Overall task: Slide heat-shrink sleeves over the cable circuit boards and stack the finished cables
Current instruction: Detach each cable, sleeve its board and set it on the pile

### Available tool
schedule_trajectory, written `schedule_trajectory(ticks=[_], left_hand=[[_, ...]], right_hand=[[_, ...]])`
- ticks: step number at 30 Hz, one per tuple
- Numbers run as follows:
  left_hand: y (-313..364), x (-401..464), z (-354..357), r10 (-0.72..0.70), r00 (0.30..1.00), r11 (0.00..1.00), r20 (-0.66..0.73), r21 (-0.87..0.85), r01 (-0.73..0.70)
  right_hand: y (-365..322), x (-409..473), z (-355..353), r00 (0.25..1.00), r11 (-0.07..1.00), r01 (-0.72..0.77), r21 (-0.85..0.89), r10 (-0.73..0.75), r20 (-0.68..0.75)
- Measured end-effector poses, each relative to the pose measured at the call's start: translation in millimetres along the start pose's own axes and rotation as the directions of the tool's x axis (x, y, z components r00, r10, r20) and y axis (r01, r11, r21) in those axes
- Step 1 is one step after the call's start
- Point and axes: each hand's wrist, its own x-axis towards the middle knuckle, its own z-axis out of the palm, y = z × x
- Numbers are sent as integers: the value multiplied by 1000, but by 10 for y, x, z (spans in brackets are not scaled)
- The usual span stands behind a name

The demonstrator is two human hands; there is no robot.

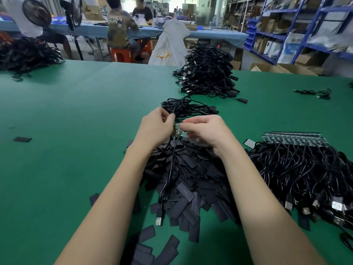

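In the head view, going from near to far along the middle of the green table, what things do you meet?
Heap of black sleeves → the hands, left hand and right hand, holding a circuit board → small cable bundle → big cable pile.

From my view, the left hand point(155, 128) and right hand point(203, 131) hide most of the circuit board point(177, 130), so any sleeve on it cannot be told.

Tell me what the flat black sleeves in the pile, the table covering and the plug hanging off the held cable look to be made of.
Flat black sleeves: thin matte plastic, probably heat-shrink tubing; they lie flat and show a dull sheen.
Table covering: green felt-like cloth or mat, since it shows no glare; a faint seam runs across it.
Plug: shiny metal shell, bright and reflective, on a black moulded plastic body.
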Motion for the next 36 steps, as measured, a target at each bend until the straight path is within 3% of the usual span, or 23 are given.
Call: schedule_trajectory(ticks=[2,4,7,11,16,25,30,32,33,36], left_hand=[[35,-9,-1,-25,996,972,85,-229,44],[94,-42,-51,-29,941,821,336,-529,214],[138,-76,-63,51,862,659,504,-666,350],[161,-99,5,60,852,595,521,-704,388],[143,-92,13,79,830,618,551,-681,393],[134,-108,23,73,789,634,610,-639,436],[159,-124,34,34,780,500,624,-687,528],[122,-99,20,-9,827,560,562,-682,470],[73,-72,8,-61,861,643,506,-639,421],[-110,-16,-45,-190,946,929,263,-262,260]], right_hand=[[8,-78,-88,1000,980,-18,196,16,12],[42,-147,-162,999,935,-41,353,33,30],[147,-219,-221,997,850,-80,521,60,56],[264,-294,-189,993,813,-99,574,39,116],[267,-283,-177,997,800,-71,596,41,64],[272,-263,-216,975,706,-201,679,80,205],[252,-278,-176,961,583,-261,770,84,263],[235,-269,-232,974,598,-218,772,82,212],[234,-268,-290,981,609,-191,770,89,173],[262,-290,-486,990,689,-128,713,135,47]])
